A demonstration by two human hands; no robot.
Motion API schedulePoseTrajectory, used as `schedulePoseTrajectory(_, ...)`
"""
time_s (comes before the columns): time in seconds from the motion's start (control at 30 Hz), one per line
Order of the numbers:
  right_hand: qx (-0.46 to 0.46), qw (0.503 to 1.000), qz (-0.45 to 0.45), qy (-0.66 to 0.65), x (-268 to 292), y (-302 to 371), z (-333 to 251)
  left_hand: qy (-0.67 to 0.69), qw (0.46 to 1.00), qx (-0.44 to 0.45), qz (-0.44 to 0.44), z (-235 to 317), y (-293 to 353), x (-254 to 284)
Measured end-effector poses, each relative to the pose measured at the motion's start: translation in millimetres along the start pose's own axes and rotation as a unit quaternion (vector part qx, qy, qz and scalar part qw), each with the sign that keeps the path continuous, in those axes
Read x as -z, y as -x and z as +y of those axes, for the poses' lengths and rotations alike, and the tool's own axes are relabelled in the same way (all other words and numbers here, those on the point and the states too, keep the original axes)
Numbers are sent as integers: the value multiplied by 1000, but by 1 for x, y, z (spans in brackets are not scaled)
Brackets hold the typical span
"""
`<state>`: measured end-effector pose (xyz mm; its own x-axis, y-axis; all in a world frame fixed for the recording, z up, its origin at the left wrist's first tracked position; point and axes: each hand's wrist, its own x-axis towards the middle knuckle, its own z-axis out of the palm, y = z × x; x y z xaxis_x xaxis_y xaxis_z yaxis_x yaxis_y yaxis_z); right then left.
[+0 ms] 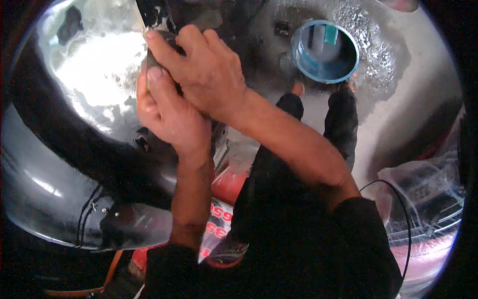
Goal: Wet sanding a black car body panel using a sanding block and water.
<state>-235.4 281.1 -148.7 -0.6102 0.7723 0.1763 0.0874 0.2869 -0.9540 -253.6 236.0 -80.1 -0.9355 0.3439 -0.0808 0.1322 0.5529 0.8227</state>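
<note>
Across the left half of the view curves a large polished metal shell, shiny and dark-banded, with thin black cables running over its lower part. Behind it lies a pale, gritty floor, wet-looking in patches. At the right edge sits a bundle of clear plastic sheeting over something pink, with a thin black wire looping in front of it. The person's legs in dark trousers reach down toward the floor, and between legs and shell shows a red and white container, its shape partly hidden. Farther off on the floor stands a round blue bucket with a small teal item inside.

Up against the top of the shell, both hands close together around a small dark object; what it is cannot be told, since fingers cover most of it. The right hand lies on top, fingers curled over the object and pressing it to the metal. The left hand sits beneath, thumb raised against the object's side, fingers wrapped under the right hand.
</note>
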Motion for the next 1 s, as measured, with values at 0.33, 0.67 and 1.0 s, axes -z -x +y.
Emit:
schedulePoseTrajectory(0.33, 8, 999, 45, 28, -12, -15, 2, 75, 997, 8, -21, 0, -21, -2)
schedulePoseTrajectory(0.67, -23, 999, 19, 39, -6, 3, -15, 50, 998, 32, 35, 3, -1, 3)
schedulePoseTrajectory(1.0, -12, 999, -37, 13, 0, 9, -14, 46, 998, 4, 45, 18, -12, -12)
